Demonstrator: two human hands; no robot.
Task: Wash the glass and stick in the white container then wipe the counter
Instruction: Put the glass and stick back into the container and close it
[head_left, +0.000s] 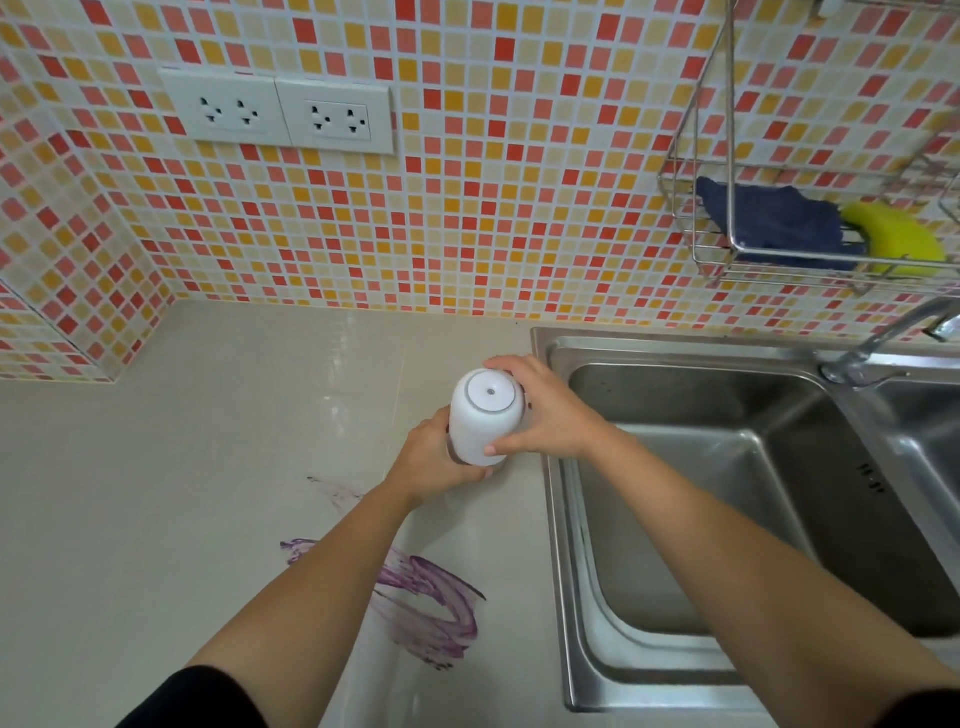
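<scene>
A white container (483, 415) stands on the beige counter (208, 467), just left of the sink. Its top is a white round cap with a grey ring and a small centre hole. My right hand (545, 410) grips its upper white part from the right. My left hand (436, 457) wraps around its lower part, where a clear base shows. The glass and the stick are hidden; I cannot tell whether they are inside. Purple smears (431, 603) stain the counter nearer to me, under my left forearm.
A steel double sink (727, 519) with a tap (883, 332) lies to the right. Above it a wire rack (727, 260) on the tiled wall holds a blue cloth (779, 223) and a yellow sponge (898, 239). Two wall sockets (280, 111) sit at upper left.
</scene>
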